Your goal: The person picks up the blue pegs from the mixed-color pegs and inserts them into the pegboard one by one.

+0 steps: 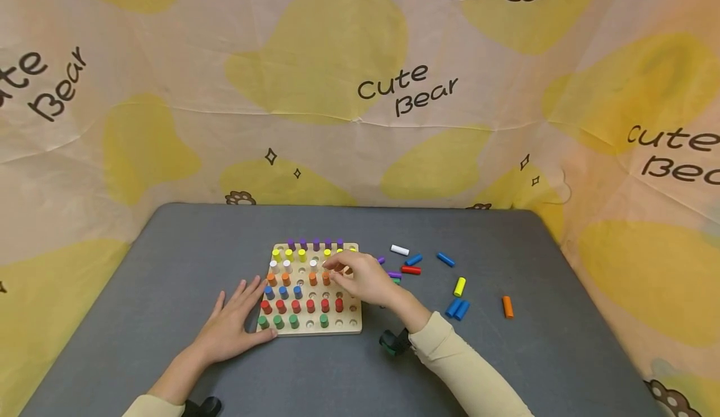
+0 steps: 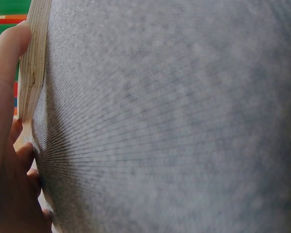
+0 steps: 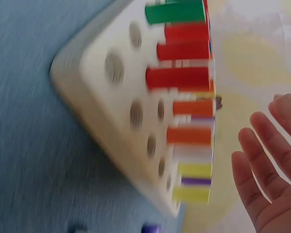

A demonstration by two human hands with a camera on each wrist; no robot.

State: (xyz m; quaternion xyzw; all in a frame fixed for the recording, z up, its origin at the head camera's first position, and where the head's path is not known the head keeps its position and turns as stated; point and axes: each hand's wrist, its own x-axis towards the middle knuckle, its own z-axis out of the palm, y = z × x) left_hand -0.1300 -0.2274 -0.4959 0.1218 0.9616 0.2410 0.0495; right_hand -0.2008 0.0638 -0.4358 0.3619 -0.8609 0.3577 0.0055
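Observation:
A pale wooden pegboard [image 1: 332, 331] stands on the grey table, with upright coloured pegs in rows. My left hand [image 1: 227, 329] lies at its left side, fingers spread on the table and thumb [image 2: 17, 41] at the front edge near the green pegs [image 1: 278, 322]. Over the right half, my right hand [image 1: 365, 279] hovers by the orange pegs [image 1: 312, 279] and white pegs [image 1: 313, 265], thumb and forefinger apart. In the right wrist view, its loosely bent fingers [image 3: 262, 160] show beside the peg tops, with no peg visible among them.
Right of the board lie loose pegs: a white peg [image 1: 400, 250], a red peg [image 1: 411, 271], a yellow peg [image 1: 459, 287], an orange peg [image 1: 508, 307] and several blue ones [image 1: 446, 259]. Purple pegs [image 1: 394, 274] lie close by the right hand. A printed cloth [image 1: 315, 48] hangs behind the table.

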